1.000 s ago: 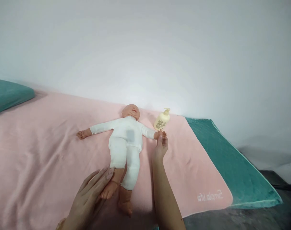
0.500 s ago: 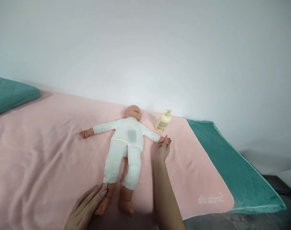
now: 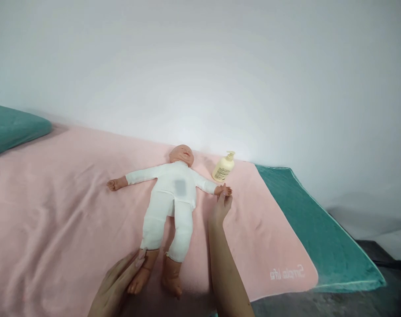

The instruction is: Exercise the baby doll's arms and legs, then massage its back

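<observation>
A baby doll (image 3: 167,185) with a white cloth body lies on its back on the pink blanket (image 3: 71,189), arms spread, with a grey patch on its front. My right hand (image 3: 221,209) is closed around the doll's hand on the right side, thumb on top and the other fingers partly hidden. Beside the doll's lower leg on the left, my left hand (image 3: 117,281) lies with fingers stretched out, its fingertips touching the ankle. Just beyond my right hand stands a pale yellow pump bottle (image 3: 223,167) with printed text on it.
A green pillow-like item (image 3: 15,127) sits at the far left. Green fabric (image 3: 316,237) shows under the blanket at the right, with a dark area past its edge. A white wall (image 3: 200,79) rises behind the bed.
The view has shifted slightly. My right thumb has moved a little on the doll's hand. My left hand stays beside the doll's ankle.
</observation>
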The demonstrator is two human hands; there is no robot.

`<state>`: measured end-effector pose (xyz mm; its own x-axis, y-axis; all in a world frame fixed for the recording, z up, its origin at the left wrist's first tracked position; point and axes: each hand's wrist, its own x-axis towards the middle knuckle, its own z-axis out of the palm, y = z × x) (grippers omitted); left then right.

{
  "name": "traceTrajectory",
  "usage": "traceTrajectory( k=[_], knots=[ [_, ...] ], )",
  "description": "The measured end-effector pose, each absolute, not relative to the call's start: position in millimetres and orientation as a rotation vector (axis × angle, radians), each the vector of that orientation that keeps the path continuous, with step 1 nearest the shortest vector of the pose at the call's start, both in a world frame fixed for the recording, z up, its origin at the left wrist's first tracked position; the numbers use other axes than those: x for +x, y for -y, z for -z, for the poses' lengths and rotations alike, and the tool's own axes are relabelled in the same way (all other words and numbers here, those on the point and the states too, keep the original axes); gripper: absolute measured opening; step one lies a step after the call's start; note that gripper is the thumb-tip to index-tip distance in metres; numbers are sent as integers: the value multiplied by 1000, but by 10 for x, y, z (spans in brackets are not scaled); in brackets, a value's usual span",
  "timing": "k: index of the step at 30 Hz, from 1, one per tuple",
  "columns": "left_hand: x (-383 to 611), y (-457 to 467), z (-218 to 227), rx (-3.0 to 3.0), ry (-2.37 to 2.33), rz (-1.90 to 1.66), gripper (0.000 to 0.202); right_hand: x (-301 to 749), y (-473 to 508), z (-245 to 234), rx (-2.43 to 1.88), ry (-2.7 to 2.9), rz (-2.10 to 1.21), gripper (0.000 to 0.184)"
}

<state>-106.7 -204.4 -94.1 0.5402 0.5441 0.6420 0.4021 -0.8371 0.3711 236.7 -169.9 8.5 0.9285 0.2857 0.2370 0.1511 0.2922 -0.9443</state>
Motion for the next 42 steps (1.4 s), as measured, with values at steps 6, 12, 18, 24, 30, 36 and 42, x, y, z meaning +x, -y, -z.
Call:
traceTrajectory(
  k=[6, 12, 18, 24, 30, 36, 42],
  knots=[
    [-779, 1840, 407, 2276, -792, -1286, 59, 2083, 1713, -146, -1277, 779, -64, 39],
    [-435, 1489, -161, 2157, -834, -1395, 54, 2090, 1726, 18, -1316, 1391, 141, 33],
    [-190, 1143, -371, 2106, -856, -1334, 49, 2109, 1700, 49, -1292, 1611, 250, 42],
    [-66, 999, -390, 2061, -829, -1288, 50, 2111, 1683, 52, -1291, 1646, 231, 42],
    [-187, 1275, -436, 2092, -812, -1297, 50, 2119, 1710, 30, -1287, 1432, 98, 35],
    [-435, 1640, -353, 2123, -727, -1222, 56, 2086, 1710, -55, -1232, 834, -140, 36],
    [-710, 1948, 102, 2219, -703, -1172, 57, 2145, 1703, -126, -1170, 525, -202, 41]
  ],
)
